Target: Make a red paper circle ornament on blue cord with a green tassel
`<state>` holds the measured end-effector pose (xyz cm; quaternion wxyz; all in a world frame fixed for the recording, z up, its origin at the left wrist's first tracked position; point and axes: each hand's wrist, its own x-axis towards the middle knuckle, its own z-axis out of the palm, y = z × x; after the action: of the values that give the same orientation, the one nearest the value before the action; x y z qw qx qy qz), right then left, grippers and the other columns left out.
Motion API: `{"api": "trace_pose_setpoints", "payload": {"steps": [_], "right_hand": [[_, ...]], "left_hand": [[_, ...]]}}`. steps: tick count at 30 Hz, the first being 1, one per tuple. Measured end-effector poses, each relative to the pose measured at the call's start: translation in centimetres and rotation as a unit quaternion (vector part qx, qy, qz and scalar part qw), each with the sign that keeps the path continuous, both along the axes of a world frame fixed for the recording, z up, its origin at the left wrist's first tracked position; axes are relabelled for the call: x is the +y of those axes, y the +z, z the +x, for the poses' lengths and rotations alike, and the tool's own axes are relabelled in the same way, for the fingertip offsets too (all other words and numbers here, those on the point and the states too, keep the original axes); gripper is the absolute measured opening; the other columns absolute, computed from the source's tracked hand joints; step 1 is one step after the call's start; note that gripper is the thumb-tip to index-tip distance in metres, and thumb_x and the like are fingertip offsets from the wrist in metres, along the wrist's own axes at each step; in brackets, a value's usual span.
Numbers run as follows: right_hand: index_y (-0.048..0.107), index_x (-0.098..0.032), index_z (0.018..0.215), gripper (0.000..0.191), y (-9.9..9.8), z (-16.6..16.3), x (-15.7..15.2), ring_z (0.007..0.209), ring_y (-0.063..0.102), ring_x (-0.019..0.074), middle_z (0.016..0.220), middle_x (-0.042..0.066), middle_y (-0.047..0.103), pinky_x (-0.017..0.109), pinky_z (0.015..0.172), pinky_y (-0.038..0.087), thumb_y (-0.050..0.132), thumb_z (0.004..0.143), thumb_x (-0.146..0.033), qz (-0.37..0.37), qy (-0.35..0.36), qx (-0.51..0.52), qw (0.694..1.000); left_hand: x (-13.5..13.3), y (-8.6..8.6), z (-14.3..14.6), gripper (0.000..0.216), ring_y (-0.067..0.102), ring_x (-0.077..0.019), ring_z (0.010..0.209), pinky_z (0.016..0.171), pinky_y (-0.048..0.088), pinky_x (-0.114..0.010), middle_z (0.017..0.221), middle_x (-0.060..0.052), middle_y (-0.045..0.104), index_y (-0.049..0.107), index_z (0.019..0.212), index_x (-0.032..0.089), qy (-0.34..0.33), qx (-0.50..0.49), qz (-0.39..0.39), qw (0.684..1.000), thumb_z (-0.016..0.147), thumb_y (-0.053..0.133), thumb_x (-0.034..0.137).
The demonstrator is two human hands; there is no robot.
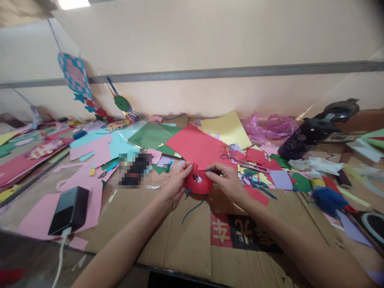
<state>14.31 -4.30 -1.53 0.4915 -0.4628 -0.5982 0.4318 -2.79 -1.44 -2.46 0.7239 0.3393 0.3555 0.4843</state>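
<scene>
1. Tabletop (33, 200): fills the lower half of the frame and is strewn with paper offcuts.
2. Cardboard sheet (180, 244): lies flat in the lower centre, under both forearms, with a printed red and black panel on its near edge.
3. Red paper sheet (195, 146): lies at centre, just above the hands. A yellow sheet (226, 128) lies to its right and a green sheet (150, 136) to its left.
4. Pink paper (93, 200): lies at lower left and carries a black box (70, 210) with a white cable.
5. Black device (312, 134): sits at upper right, beside a pink plastic bag (270, 126).
6. Blue tassel (328, 200): lies at right, well apart from the hands.
7. Left hand (177, 184): thumb and fingertips are closed on the upper left edge of item 9.
8. Right hand (228, 182): thumb and forefinger are pinched together on the upper right edge of item 9, where a bit of blue shows. Whether this hand grips the yarn as well cannot be told.
9. Red paper piece (199, 185): sits at frame centre, held just above the cardboard sheet. It lies directly between the two hands, and both are equally near.
10. Blue yarn (193, 208): trails from the underside of the red paper piece. Its long axis runs down and to the left, towards the lower centre of the frame, and the loose end lies nearer the left forearm.
</scene>
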Motion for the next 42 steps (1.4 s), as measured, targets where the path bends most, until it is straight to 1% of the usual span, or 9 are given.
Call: {"api": "trace_pose_setpoints", "payload": {"steps": [3,7,14,20,26,31,36,39,42], "right_hand": [[0.067,-0.019,0.079,0.016,-0.22,0.03,0.22,0.071,0.055,0.0155,0.076,0.001,0.066,0.027,0.067,0.042,0.063,0.078,-0.034,-0.013,0.010,0.022,1.000],[0.066,-0.019,0.079,0.016,-0.17,0.08,0.28,0.072,0.055,0.0157,0.076,0.001,0.065,0.028,0.068,0.042,0.063,0.077,-0.035,-0.022,0.013,0.027,0.999],[0.066,-0.018,0.077,0.016,-0.16,0.02,0.14,0.071,0.054,0.0149,0.074,0.000,0.064,0.027,0.067,0.041,0.063,0.076,-0.034,-0.032,0.008,0.037,0.999],[0.065,-0.018,0.077,0.017,-0.09,-0.05,0.07,0.070,0.054,0.0150,0.073,0.000,0.064,0.027,0.065,0.042,0.063,0.076,-0.034,-0.030,0.000,0.033,0.999],[0.066,-0.018,0.077,0.015,0.15,-0.14,-0.15,0.067,0.054,0.0146,0.073,0.000,0.065,0.027,0.064,0.042,0.061,0.079,-0.033,-0.001,-0.015,-0.011,1.000],[0.066,-0.018,0.078,0.014,0.10,-0.13,-0.30,0.069,0.056,0.0151,0.074,0.000,0.066,0.027,0.065,0.041,0.059,0.082,-0.029,0.025,-0.027,-0.044,0.998],[0.067,-0.018,0.078,0.013,0.09,-0.13,-0.36,0.068,0.056,0.0153,0.074,0.001,0.067,0.027,0.065,0.041,0.059,0.082,-0.027,0.051,-0.036,-0.088,0.994],[0.068,-0.019,0.077,0.012,-0.01,-0.12,-0.29,0.069,0.057,0.0159,0.074,0.001,0.068,0.027,0.065,0.041,0.061,0.082,-0.028,0.048,-0.036,-0.095,0.994],[0.068,-0.018,0.083,0.015,-0.23,-0.02,-0.05,0.073,0.061,0.0170,0.079,0.002,0.070,0.029,0.068,0.045,0.063,0.082,-0.032,0.022,-0.021,-0.064,0.997]], "left_hand": [[-0.02,-0.01,0.10,0.042,0.059,-0.0093,0.063,0.062,0.049,-0.019,0.075,0.003,0.063,0.060,0.084,0.017,-0.003,-0.020,-0.017,1.000,0.061,0.089,0.036],[-0.07,0.04,0.11,0.040,0.062,-0.0098,0.069,0.066,0.051,-0.020,0.079,0.002,0.065,0.061,0.088,0.016,-0.008,-0.033,-0.017,0.999,0.063,0.088,0.033],[-0.11,0.08,0.02,0.044,0.059,-0.0084,0.062,0.060,0.049,-0.018,0.074,0.003,0.063,0.058,0.083,0.016,-0.011,-0.024,-0.022,0.999,0.060,0.090,0.036],[-0.12,-0.02,-0.03,0.044,0.056,-0.0087,0.059,0.058,0.047,-0.019,0.072,0.003,0.061,0.058,0.084,0.017,-0.023,0.014,0.003,1.000,0.065,0.086,0.043],[-0.22,0.16,0.02,0.040,0.052,-0.0094,0.060,0.060,0.044,-0.020,0.070,0.002,0.059,0.057,0.082,0.018,-0.007,0.053,0.046,0.997,0.068,0.082,0.047],[-0.29,0.23,-0.03,0.039,0.052,-0.0111,0.065,0.063,0.044,-0.021,0.074,0.001,0.059,0.058,0.083,0.019,0.005,0.101,0.085,0.991,0.070,0.078,0.050],[-0.48,-0.03,0.00,0.037,0.052,-0.0133,0.072,0.066,0.044,-0.023,0.080,-0.001,0.061,0.062,0.084,0.019,0.005,0.172,0.125,0.977,0.075,0.073,0.054],[-0.50,-0.21,-0.02,0.034,0.051,-0.0132,0.072,0.066,0.042,-0.022,0.080,-0.001,0.061,0.063,0.082,0.019,-0.002,0.207,0.140,0.968,0.077,0.072,0.051],[-0.44,-0.25,-0.03,0.033,0.052,-0.0137,0.071,0.064,0.042,-0.023,0.080,-0.002,0.062,0.064,0.083,0.019,-0.009,0.189,0.123,0.974,0.076,0.073,0.050]]}}
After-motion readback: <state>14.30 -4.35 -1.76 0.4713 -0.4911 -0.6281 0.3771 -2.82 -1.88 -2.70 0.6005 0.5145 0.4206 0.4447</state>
